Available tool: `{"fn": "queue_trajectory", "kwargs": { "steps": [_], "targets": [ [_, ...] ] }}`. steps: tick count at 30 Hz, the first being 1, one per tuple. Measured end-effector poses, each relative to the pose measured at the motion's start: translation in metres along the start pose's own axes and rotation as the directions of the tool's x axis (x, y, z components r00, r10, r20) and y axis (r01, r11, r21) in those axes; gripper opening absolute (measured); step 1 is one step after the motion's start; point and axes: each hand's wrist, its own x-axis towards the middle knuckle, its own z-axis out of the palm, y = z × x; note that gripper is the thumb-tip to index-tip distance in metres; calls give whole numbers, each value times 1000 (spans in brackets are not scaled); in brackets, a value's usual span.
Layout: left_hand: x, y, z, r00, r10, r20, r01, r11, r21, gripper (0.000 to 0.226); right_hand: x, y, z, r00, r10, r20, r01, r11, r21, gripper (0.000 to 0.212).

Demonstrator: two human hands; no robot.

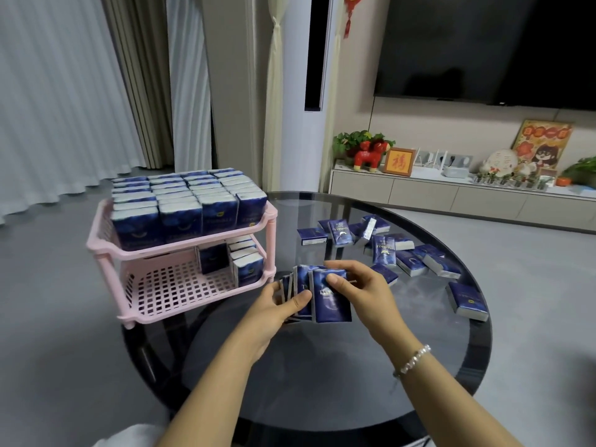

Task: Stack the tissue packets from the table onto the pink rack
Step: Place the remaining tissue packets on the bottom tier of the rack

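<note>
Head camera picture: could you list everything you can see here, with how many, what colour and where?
pink rack: one, two shelves, on table's left edge
packets on rack: top shelf full, a few on lower shelf's right; dark blue
loose packets: over a dozen, dark blue, scattered on table's far right
held packets: several, dark blue
table: one, round dark glass
television: one, black, wall
red toy horse: one, cabinet
left hand: grips held packets
right hand: grips held packets

Bare forearms, a pearly bead bracelet (413, 359) on the right wrist
</note>
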Motion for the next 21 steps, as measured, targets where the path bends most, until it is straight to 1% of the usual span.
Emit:
{"fn": "queue_trajectory", "kwargs": {
  "steps": [3, 6, 8, 9, 11, 12, 13, 15, 16, 17, 18, 19, 20, 21],
  "targets": [
    [-6, 2, -7, 999, -25, 22, 26, 1000, -14, 119, 2, 6, 17, 996, -52, -74, 49, 998, -48, 18],
    [-11, 2, -14, 999, -44, 31, 44, 999, -3, 124, 4, 11, 30, 994, -90, -65, 85, 993, -80, 19],
    [-14, 0, -19, 999, -53, 13, 53, 999, 10, 122, 4, 12, 36, 996, -86, 3, 86, 995, -43, 21],
    [-16, -1, -22, 998, -57, 3, 56, 998, 18, 118, 5, 12, 38, 996, -65, 60, 66, 998, -12, 24],
    [-19, -2, -30, 998, -56, -3, 56, 998, 38, 113, 8, 11, 37, 974, 29, 223, -39, 998, 41, 40],
    [-21, -2, -34, 998, -57, 2, 57, 997, 53, 113, 11, 12, 35, 943, 95, 319, -116, 992, 47, 53],
    [-24, -2, -38, 998, -59, 11, 58, 996, 74, 113, 15, 15, 32, 895, 159, 416, -195, 980, 45, 68],
    [-29, -5, -46, 997, -68, 27, 64, 990, 122, 115, 21, 22, 27, 766, 240, 596, -324, 945, 35, 97],
    [-32, -5, -49, 997, -72, 37, 66, 987, 146, 117, 24, 25, 25, 694, 250, 675, -357, 934, 22, 104],
    [-35, -6, -51, 996, -74, 46, 65, 983, 169, 118, 25, 27, 25, 632, 240, 737, -373, 928, 17, 102],
    [-38, -7, -53, 996, -75, 51, 64, 979, 194, 119, 26, 27, 26, 585, 222, 781, -381, 924, 23, 96],
    [-41, -7, -55, 996, -72, 50, 59, 973, 222, 119, 27, 27, 28, 558, 209, 803, -380, 924, 23, 92],
    [-43, -6, -57, 997, -68, 42, 54, 964, 259, 120, 28, 26, 29, 550, 208, 809, -368, 930, 12, 92],
    [-45, -5, -59, 998, -58, 30, 46, 950, 308, 120, 29, 28, 31, 561, 211, 801, -333, 943, -15, 92]
  ]
}}
